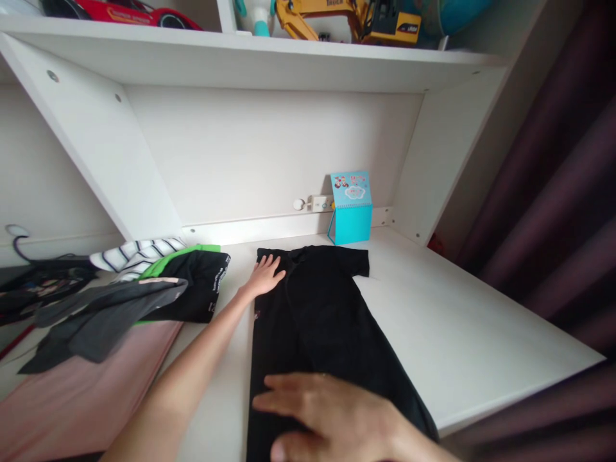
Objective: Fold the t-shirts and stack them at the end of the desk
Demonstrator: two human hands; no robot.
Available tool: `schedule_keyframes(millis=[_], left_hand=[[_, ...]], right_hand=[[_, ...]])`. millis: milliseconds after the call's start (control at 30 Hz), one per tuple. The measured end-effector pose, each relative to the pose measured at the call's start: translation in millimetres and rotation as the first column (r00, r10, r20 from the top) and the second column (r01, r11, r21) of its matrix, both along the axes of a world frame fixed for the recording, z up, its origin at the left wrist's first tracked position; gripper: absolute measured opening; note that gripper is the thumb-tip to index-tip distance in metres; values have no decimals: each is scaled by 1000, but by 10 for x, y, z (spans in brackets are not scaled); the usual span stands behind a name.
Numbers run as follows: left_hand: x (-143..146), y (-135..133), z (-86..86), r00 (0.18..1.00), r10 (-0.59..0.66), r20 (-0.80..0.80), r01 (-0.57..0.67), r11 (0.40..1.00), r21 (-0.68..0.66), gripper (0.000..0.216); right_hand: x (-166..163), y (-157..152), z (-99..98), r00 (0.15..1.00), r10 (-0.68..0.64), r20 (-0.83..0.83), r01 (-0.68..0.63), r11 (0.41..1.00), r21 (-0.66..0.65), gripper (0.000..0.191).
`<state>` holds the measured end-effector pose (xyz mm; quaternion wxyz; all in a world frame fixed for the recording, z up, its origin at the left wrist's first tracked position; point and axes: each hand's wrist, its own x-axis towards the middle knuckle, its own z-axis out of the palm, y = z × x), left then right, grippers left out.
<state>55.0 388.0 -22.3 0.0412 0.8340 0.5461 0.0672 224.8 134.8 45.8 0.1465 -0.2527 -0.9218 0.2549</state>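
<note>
A black short-sleeved shirt [327, 321] lies on the white desk, folded lengthwise along its left side, with one sleeve sticking out at the upper right. My left hand [267, 274] rests flat with spread fingers on the shirt's upper left corner, near the collar. Lower down, my right hand [327, 407] is over the shirt's near part, slightly blurred, its fingers stretched out and holding nothing. Whether the right palm touches the cloth I cannot tell.
Left of the shirt lies a pile of clothes: a grey garment [106, 314], a striped one [137, 256], a pink one [91, 385] and dark hangers [48, 282]. A turquoise desk calendar [353, 221] stands behind the shirt, beside a power strip [321, 204]. Toys, including an excavator [394, 25], sit on the shelf above.
</note>
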Motion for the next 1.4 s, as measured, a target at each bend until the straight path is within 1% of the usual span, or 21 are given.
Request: schedule_keyframes(millis=[67, 100, 133, 200, 267, 333, 400, 467, 533, 600, 700, 867, 967, 1033, 1067, 1133, 1200, 1233, 1267, 1333, 1400], left_hand=[[21, -160, -26, 999, -26, 22, 26, 1000, 2, 77], [37, -230, -37, 999, -28, 28, 28, 1000, -8, 79], [52, -287, -43, 999, -23, 31, 23, 999, -21, 79], [69, -359, -36, 999, -15, 44, 17, 999, -44, 77], [69, -388, -10, 998, -20, 63, 24, 997, -68, 75], [58, -398, 22, 997, -29, 73, 35, 996, -83, 73], [48, -408, 51, 996, -42, 76, 49, 994, -97, 71], [44, -420, 72, 995, -52, 82, 61, 992, -110, 69], [43, -432, 86, 994, -59, 88, 70, 990, -126, 68], [42, -438, 93, 994, -66, 91, 78, 988, -133, 66], [36, -432, 92, 992, -82, 96, 95, 987, -133, 63], [19, -407, 50, 992, -75, 106, 88, 988, -124, 62], [12, -392, 18, 992, -75, 103, 87, 990, -115, 62], [14, -382, 2, 993, -69, 96, 79, 990, -114, 61], [17, -377, -5, 994, -63, 89, 73, 991, -114, 61], [26, -366, -15, 995, -56, 77, 64, 992, -113, 62], [35, -357, -23, 996, -55, 72, 62, 992, -110, 62], [38, -356, -26, 996, -58, 74, 66, 992, -110, 62], [40, -355, -28, 995, -58, 79, 67, 992, -110, 62], [41, -359, -25, 995, -52, 89, 61, 992, -111, 64], [41, -367, -14, 995, -44, 89, 55, 992, -117, 65]], right_hand=[[178, 396, 255, 981, -192, 23, 193, 981, -12, 40], [233, 637, 305, 939, -340, 55, 340, 941, 9, 33], [263, 891, 304, 855, -513, 77, 513, 858, 22, 26], [264, 1382, 186, 732, -678, 60, 678, 735, 36, 29], [224, 1777, -8, 623, -782, 34, 781, 624, 32, 41], [189, 2048, -196, 539, -842, 22, 842, 540, 10, 49], [179, 2228, -335, 485, -874, 31, 875, 484, -27, 49], [192, 2360, -419, 448, -893, 47, 893, 445, -64, 45], [204, 2468, -463, 434, -899, 56, 899, 428, -90, 39], [197, 2547, -488, 454, -889, 58, 889, 448, -98, 34], [145, 2589, -514, 507, -861, 39, 861, 504, -71, 29], [79, 2499, -479, 500, -866, 9, 865, 500, 35, 30], [76, 2359, -318, 523, -852, 33, 848, 523, 84, 30], [63, 2154, -171, 560, -828, 39, 821, 560, 113, 32], [51, 2000, -104, 592, -805, 49, 796, 593, 120, 32], [23, 1585, -13, 679, -728, 94, 721, 686, 102, 28], [3, 1073, 4, 776, -608, 167, 612, 790, 35, 27], [-2, 810, -12, 812, -548, 198, 561, 828, -11, 30], [-5, 560, -39, 837, -507, 208, 528, 847, -60, 37], [-9, 142, -108, 836, -518, 181, 546, 820, -172, 48], [-27, -135, -181, 811, -567, 146, 582, 750, -314, 52]])
